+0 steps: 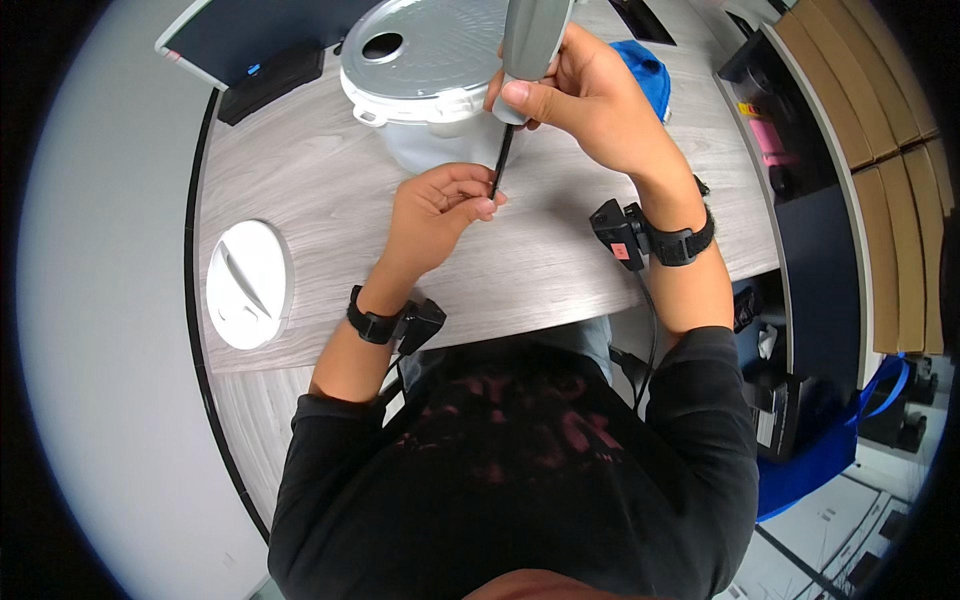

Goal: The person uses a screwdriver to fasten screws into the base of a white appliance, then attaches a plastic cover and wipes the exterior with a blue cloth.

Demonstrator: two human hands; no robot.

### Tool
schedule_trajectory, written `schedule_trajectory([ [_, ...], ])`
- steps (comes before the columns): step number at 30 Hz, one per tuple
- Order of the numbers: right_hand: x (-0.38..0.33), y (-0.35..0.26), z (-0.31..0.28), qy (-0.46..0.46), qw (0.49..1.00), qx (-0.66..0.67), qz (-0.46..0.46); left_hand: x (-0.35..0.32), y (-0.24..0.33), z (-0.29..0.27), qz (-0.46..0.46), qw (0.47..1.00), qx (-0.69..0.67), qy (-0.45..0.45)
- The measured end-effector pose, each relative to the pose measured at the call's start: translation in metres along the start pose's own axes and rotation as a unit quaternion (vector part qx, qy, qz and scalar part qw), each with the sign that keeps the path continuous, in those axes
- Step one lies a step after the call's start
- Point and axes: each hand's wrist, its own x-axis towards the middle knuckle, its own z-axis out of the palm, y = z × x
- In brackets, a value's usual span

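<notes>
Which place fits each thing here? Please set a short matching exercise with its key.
Things:
1. grey handheld device
2. thin black cord
3. white round lid
4. white pot

Places:
A. lying alone at the table's left edge
B. gripped in the right hand
C. standing on the table beyond both hands
D. pinched by the left hand

Pairs: 1-B, 2-D, 3-A, 4-C

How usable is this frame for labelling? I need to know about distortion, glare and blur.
Head view: strong fisheye, so the desk edge bows and the corners go black; soft even light with a mild sheen on the grey lid; both the left hand and right hand look sharp; the grey handle is cut off at the top.
</notes>
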Motion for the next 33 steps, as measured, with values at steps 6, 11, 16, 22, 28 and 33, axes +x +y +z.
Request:
schedule_trajectory([
  [6,0.051,-0.013,0.021,0.035,0.992,-0.029,-0.120,0.005,0.054,-0.002,0.126,0.971,0.187,0.083],
  [11,0.092,-0.045,0.023,-0.018,0.995,0.067,-0.070,0.029,0.083,-0.022,0.198,0.935,0.258,0.138],
  [16,0.117,-0.040,0.028,0.004,0.994,0.032,-0.101,0.049,0.100,-0.036,0.200,0.920,0.304,0.149],
  [22,0.118,-0.029,0.026,0.033,0.994,-0.004,-0.102,0.055,0.096,-0.038,0.216,0.907,0.319,0.167],
  [28,0.117,-0.030,0.026,0.038,0.996,-0.015,-0.074,0.056,0.093,-0.039,0.223,0.900,0.335,0.166],
  [33,0.114,-0.032,0.028,0.038,0.995,-0.054,-0.071,0.056,0.092,-0.040,0.224,0.901,0.335,0.163],
])
